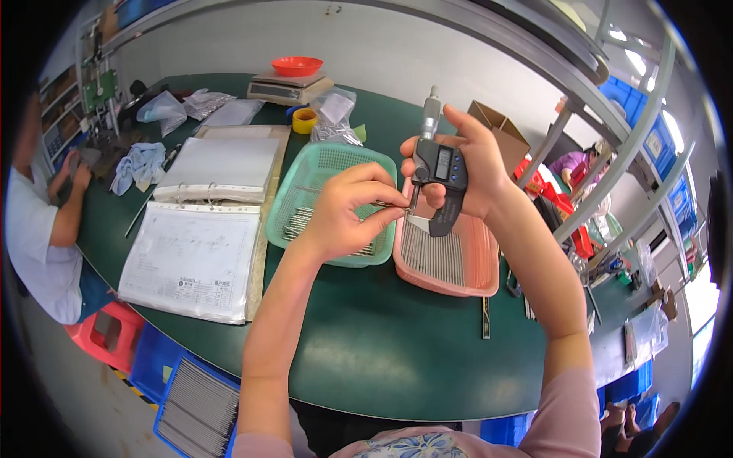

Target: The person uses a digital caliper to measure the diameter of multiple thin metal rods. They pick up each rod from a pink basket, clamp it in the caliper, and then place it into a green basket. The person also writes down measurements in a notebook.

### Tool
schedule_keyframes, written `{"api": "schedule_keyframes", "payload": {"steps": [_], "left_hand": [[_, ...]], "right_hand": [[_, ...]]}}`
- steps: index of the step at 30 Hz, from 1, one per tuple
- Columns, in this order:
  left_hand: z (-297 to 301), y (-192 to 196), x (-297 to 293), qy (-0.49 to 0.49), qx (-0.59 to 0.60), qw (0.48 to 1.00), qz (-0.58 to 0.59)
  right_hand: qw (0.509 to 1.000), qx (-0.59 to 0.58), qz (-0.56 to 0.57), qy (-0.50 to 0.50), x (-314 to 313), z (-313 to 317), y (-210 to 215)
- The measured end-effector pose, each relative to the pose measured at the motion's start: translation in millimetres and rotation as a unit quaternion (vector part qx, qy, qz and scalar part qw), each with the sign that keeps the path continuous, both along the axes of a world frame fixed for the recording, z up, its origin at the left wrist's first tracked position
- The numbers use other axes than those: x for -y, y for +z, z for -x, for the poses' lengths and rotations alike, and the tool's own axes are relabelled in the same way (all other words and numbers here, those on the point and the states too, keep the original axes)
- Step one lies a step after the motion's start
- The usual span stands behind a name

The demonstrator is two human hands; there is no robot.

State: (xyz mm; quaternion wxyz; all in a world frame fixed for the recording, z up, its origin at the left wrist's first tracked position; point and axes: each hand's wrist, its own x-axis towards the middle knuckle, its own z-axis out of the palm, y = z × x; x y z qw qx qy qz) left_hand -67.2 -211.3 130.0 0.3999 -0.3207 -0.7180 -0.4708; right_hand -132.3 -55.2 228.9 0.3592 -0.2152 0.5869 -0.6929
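My right hand (466, 164) grips a dark digital micrometer (439, 175) with a grey display, held upright above the baskets. My left hand (347, 210) pinches a thin metal pin (393, 204) and holds its end in the micrometer's jaws. Below the hands a pink basket (466, 284) holds a row of several thin metal pins. Beside it on the left, a green basket (301, 191) holds several more pins.
An open ring binder (202, 229) of drawing sheets lies left on the green table (382, 351). At the back stand a scale with a red bowl (296, 66), yellow tape (304, 120) and plastic bags. A person in white (34, 229) sits left. Blue crates (195, 404) stand below.
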Motion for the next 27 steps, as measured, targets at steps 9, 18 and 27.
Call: {"api": "schedule_keyframes", "payload": {"steps": [9, 18, 27], "left_hand": [[32.5, -34.9, 32.9, -0.13, 0.069, 0.975, -0.165], [29.7, -36.4, 29.5, -0.178, 0.062, 0.963, -0.195], [22.8, -28.8, 12.9, -0.081, 0.0, 0.994, -0.076]], "right_hand": [[0.991, 0.131, -0.017, -0.019, 42.5, 16.7, -3.2], [0.991, 0.1, -0.061, -0.065, 48.1, 5.1, 0.5], [0.995, -0.009, -0.035, -0.088, 24.6, -1.3, -14.0]]}}
